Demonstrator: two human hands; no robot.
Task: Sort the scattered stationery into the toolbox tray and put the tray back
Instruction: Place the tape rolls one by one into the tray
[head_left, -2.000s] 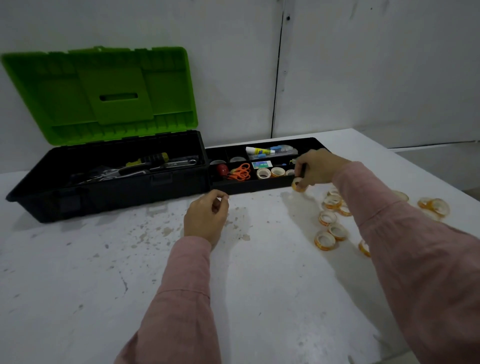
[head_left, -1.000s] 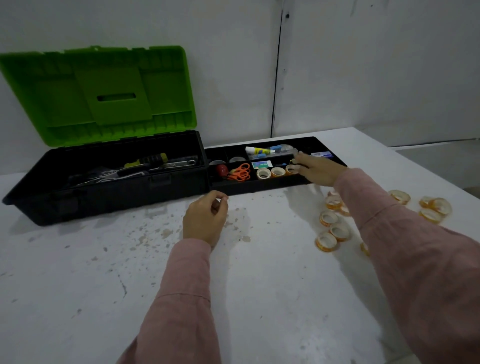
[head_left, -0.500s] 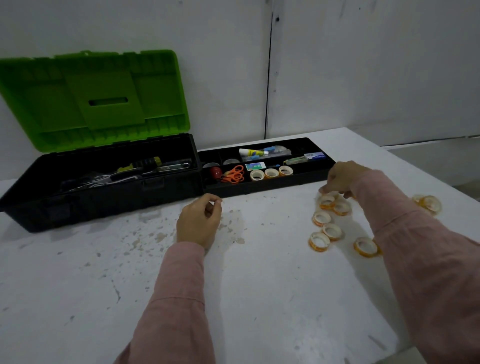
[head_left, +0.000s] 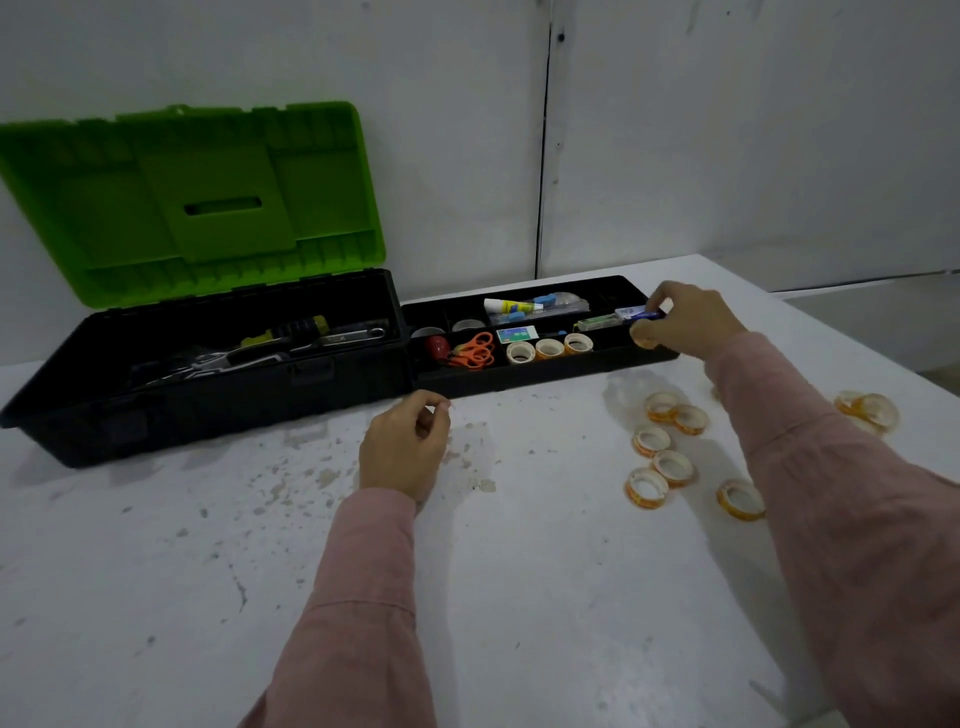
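Right hand (head_left: 685, 322) pinches a probable tape roll (head_left: 644, 336) over the tray (head_left: 545, 378), ready to drop; left hand (head_left: 405, 452) idles loosely curled, empty.

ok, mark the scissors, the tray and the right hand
scissors (head_left: 474, 351), head view, on the orange handles.
tray (head_left: 519, 378), head view, on its front wall.
right hand (head_left: 685, 325), head view, back of the hand; it pinches a tape roll (head_left: 644, 336).
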